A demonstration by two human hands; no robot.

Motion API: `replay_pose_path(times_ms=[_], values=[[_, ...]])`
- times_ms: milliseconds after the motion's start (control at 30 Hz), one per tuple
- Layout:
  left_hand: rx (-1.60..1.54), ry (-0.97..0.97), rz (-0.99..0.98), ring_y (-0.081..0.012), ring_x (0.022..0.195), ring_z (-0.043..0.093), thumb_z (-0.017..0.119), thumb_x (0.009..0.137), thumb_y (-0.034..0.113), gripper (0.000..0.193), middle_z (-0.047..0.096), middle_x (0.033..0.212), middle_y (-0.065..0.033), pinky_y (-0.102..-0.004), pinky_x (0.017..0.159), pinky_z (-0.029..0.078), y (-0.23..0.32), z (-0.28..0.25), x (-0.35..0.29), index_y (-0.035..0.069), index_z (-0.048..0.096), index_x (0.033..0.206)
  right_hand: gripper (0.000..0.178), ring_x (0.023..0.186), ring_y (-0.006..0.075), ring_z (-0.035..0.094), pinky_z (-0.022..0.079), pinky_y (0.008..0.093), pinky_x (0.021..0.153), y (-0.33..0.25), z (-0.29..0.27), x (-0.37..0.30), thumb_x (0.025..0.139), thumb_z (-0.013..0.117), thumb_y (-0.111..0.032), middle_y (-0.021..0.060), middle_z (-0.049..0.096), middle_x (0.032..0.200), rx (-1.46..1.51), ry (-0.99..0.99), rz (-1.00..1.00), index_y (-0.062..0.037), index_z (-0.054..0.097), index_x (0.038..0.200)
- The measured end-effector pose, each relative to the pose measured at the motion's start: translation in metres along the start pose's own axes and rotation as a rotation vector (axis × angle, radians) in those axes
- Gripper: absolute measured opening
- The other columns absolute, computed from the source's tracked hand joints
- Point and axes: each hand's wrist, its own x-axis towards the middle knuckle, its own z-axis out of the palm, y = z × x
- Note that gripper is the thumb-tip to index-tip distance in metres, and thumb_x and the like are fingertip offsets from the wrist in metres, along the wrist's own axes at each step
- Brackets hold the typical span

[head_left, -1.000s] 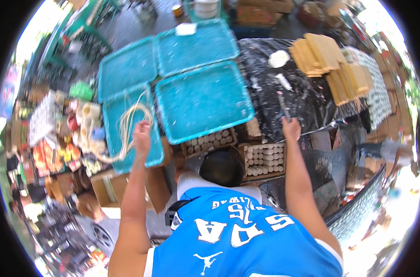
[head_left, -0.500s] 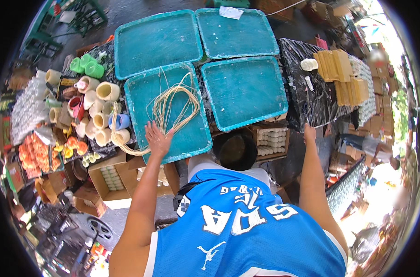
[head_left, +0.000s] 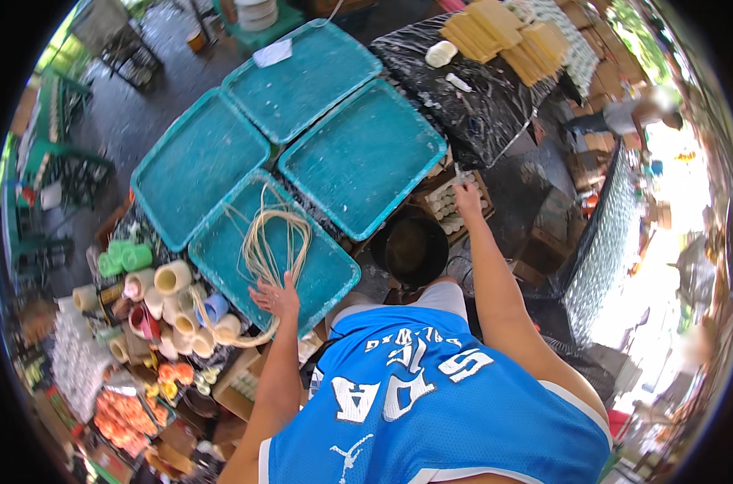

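Note:
A looped bundle of pale cords [head_left: 254, 256] lies on the nearest teal tray [head_left: 330, 278], its tail trailing over the tray's left edge. My left hand [head_left: 276, 299] is at the near end of the loop, palm down with fingers spread; whether it presses on the cords I cannot tell. Out to the right, beyond the trays, my right hand [head_left: 467, 202] is closed around a slim silvery tool [head_left: 462, 174], too small to name surely. Below that hand sits a box of white cylindrical pieces [head_left: 441, 202].
Three more teal trays [head_left: 362, 157] adjoin the near one. A dark round pot [head_left: 411, 246] stands right of my knees. Cream and coloured cylinders [head_left: 173, 277] crowd the left side. Yellow slabs [head_left: 483, 32] lie on black plastic [head_left: 495, 105] at far right. Another person [head_left: 624, 117] is beyond.
My view has turned right, so the trays appear rotated and further left. My right hand has shifted from beside the black plastic to over the box. My left hand stays by the cords.

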Motion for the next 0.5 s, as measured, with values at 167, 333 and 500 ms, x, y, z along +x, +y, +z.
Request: replay_pose_path(times_ms=[167,333,500], values=[[0.042,0.031,-0.104,-0.0476,0.158,0.007,0.076,0.092,0.056,0.083,0.013,0.167,-0.0294,-0.0701,0.122,0.018,0.014,0.015,0.008,0.008,0.036,0.146,0.047,0.099,0.0287,0.070,0.053,0.0422,0.087,-0.039,0.013,-0.029,0.092,0.076,-0.035,0.0171,0.073,0.106,-0.063,-0.168,-0.156,0.0011,0.068,0.119],[0.043,0.088,-0.070,-0.0507,0.156,0.013,0.073,0.096,0.049,0.072,0.011,0.167,-0.0323,-0.0724,0.121,0.019,0.008,0.021,0.005,0.008,0.039,0.143,0.047,0.108,0.0408,0.069,0.055,0.0484,0.090,-0.100,0.044,-0.026,0.089,0.077,-0.033,0.0200,0.073,0.114,-0.379,-0.241,-0.424,-0.0013,0.066,0.123],[0.092,-0.003,-0.058,-0.0512,0.148,0.026,0.079,0.090,0.040,0.058,0.018,0.162,-0.0296,-0.0603,0.119,0.032,-0.007,0.002,0.020,0.008,0.053,0.131,0.041,0.112,0.0402,0.068,0.055,0.0504,0.096,-0.131,0.098,-0.014,0.091,0.073,-0.034,0.0190,0.071,0.115,-0.721,-0.383,-0.705,-0.0059,0.069,0.122]])
